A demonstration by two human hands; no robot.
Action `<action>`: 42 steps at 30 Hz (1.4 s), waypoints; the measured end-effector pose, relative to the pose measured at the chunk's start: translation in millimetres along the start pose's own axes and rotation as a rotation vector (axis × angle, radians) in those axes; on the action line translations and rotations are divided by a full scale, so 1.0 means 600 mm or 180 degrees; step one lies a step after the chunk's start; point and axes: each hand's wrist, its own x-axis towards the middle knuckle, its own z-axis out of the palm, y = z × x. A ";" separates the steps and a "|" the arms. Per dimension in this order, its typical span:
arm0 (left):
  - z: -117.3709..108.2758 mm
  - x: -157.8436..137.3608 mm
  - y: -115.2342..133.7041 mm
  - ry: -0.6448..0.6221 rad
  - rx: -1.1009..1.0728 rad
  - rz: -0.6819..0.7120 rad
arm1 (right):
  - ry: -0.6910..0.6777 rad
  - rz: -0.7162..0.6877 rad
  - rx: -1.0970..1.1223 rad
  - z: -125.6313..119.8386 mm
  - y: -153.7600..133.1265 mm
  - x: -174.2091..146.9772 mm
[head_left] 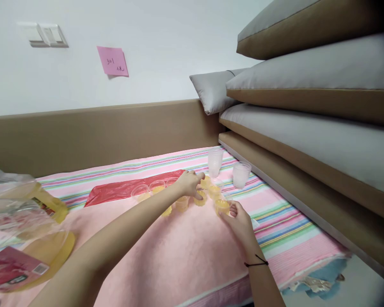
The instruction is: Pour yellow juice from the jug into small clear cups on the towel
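Several small clear plastic cups with yellow contents stand grouped on a pink cloth point(179, 243). My right hand point(241, 219) is closed around a yellow-filled cup point(222, 207) at the group's near right, thumb and fingers on its sides. My left hand point(189, 183) reaches across the group, its thumb and fingers apart. Its thumb is at the rim of another cup point(199, 199), and its fingertips are close to a cup point(205, 182) farther back. My left forearm hides part of the left-hand cups, including a cup point(144, 197) at the far left end.
Two stacks of frosted cups point(215, 164) point(242, 175) stand behind the group. Large bottles of yellow liquid point(57, 256) are at the left. A red plastic bag point(109, 192) lies behind the cups. Stacked grey-and-brown cushions point(307, 102) rise at the right, and a brown panel point(115, 132) runs along the wall.
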 end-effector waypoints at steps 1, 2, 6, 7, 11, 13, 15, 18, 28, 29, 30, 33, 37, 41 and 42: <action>0.000 0.000 0.001 -0.0011 -0.0004 -0.0012 | -0.0004 0.0002 -0.0006 0.000 0.000 0.000; 0.000 0.000 0.002 -0.0025 -0.0010 -0.0028 | -0.0007 0.0003 -0.0013 0.000 0.000 0.001; 0.000 -0.001 0.003 -0.0076 -0.0048 -0.0077 | 0.0010 0.0021 -0.0062 0.000 0.000 0.001; 0.001 -0.001 0.002 -0.0086 -0.0068 -0.0072 | 0.0021 0.0031 -0.0078 0.000 0.000 0.001; -0.001 -0.002 0.000 -0.0080 -0.0227 0.0005 | 0.0102 0.0054 -0.0170 0.002 0.000 0.000; -0.009 -0.007 0.000 0.0002 -0.0352 -0.0036 | 0.0131 0.0046 -0.0220 0.003 -0.002 -0.002; -0.020 -0.017 -0.001 0.0124 -0.0489 -0.0163 | 0.0155 0.0041 -0.0267 0.004 -0.004 -0.003; -0.037 -0.042 -0.010 0.0224 -0.0663 -0.0398 | 0.0203 0.0021 -0.0346 0.003 -0.008 -0.006; -0.021 -0.126 -0.041 -0.0006 -0.0802 -0.0853 | 0.0248 0.0044 -0.0444 0.001 -0.014 -0.008; -0.018 -0.129 -0.038 -0.0008 -0.0800 -0.0857 | 0.0254 0.0050 -0.0450 0.001 -0.015 -0.008; -0.015 -0.131 -0.036 -0.0006 -0.0794 -0.0850 | 0.0258 0.0056 -0.0458 0.001 -0.016 -0.008; -0.006 -0.129 -0.030 -0.0007 -0.0762 -0.0794 | 0.0249 0.0060 -0.0473 0.001 -0.018 -0.009; 0.010 -0.118 -0.031 -0.0004 -0.0736 -0.0779 | 0.0237 0.0051 -0.0473 0.000 -0.021 -0.010; 0.020 -0.104 -0.038 -0.0070 -0.0801 -0.0723 | 0.0228 0.0062 -0.0464 -0.002 -0.024 -0.011; 0.022 -0.101 -0.039 -0.0083 -0.0818 -0.0711 | 0.0218 0.0067 -0.0455 -0.002 -0.024 -0.011</action>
